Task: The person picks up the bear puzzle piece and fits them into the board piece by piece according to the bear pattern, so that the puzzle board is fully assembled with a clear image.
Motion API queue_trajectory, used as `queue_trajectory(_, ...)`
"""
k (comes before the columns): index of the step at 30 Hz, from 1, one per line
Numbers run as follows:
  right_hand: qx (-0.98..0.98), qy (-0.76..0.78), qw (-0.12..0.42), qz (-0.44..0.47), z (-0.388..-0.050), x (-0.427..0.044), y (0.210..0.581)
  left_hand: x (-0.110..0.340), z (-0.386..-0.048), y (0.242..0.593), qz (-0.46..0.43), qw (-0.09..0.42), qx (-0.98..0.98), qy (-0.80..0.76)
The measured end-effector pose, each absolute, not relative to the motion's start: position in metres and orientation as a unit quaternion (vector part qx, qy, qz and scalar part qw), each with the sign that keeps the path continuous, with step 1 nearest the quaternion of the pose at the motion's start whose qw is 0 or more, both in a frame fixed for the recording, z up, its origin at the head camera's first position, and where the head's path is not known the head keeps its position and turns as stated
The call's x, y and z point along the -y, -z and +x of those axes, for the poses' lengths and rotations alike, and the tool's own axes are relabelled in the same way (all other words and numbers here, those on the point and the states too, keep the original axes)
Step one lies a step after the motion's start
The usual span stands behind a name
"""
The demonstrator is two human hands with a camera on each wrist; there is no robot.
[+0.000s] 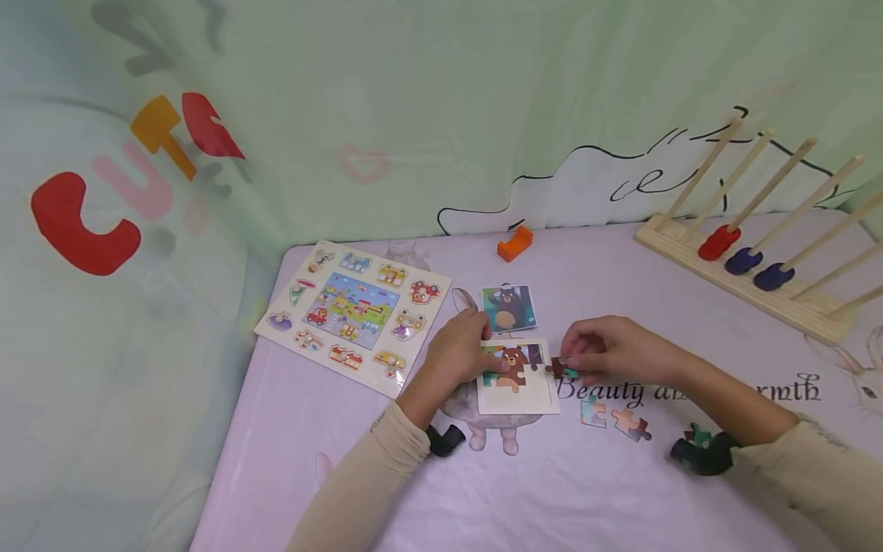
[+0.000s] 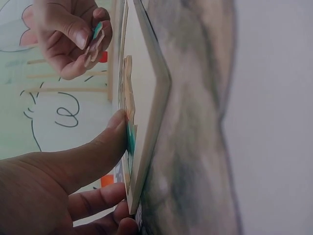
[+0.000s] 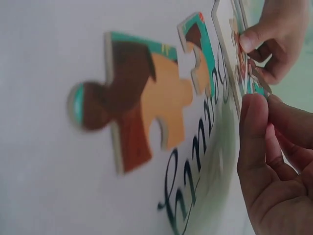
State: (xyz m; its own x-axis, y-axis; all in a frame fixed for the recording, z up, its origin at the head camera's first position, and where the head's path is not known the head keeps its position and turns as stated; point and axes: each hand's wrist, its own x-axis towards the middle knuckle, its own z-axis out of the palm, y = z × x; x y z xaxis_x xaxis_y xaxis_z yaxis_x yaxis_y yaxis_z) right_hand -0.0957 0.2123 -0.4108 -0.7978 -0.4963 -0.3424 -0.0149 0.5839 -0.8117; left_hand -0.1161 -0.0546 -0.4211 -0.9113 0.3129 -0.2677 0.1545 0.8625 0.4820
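Observation:
My left hand [image 1: 458,345] grips the left edge of a small white puzzle board [image 1: 517,402]. Its thumb [image 2: 107,139] lies over the fitted bear pieces, and the other fingers are at the board's edge. Between thumb and fingertips, my right hand [image 1: 614,353] pinches a brown and green jigsaw piece [image 1: 559,368] at the board's right side. A bear picture card [image 1: 508,308] lies just beyond the board. Loose on the cloth below the right hand are a teal jigsaw piece [image 1: 592,412] and a brown and orange piece [image 1: 631,424]. Another green and brown piece [image 1: 698,435] is near the right wrist.
A wooden peg puzzle [image 1: 276,345] with vehicle and building shapes lies at the left. An orange block [image 1: 515,244] sits near the back edge. At the right stands a wooden rack [image 1: 814,322] with upright rods and red and blue beads. Curtains hang behind and left.

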Motion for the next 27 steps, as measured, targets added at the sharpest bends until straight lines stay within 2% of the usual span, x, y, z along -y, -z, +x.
queue_trajectory(12, -0.858, 0.415, 0.255, -0.163, -0.095, -0.194, 0.412, 0.054, -0.116, 0.419, 0.122, 0.172, -0.95, -0.232)
queue_trajectory(27, -0.858, 0.423, 0.258, -0.137, -0.096, -0.176, 0.416, 0.055, -0.116, 0.421, 0.129, 0.162, -0.952, -0.225)
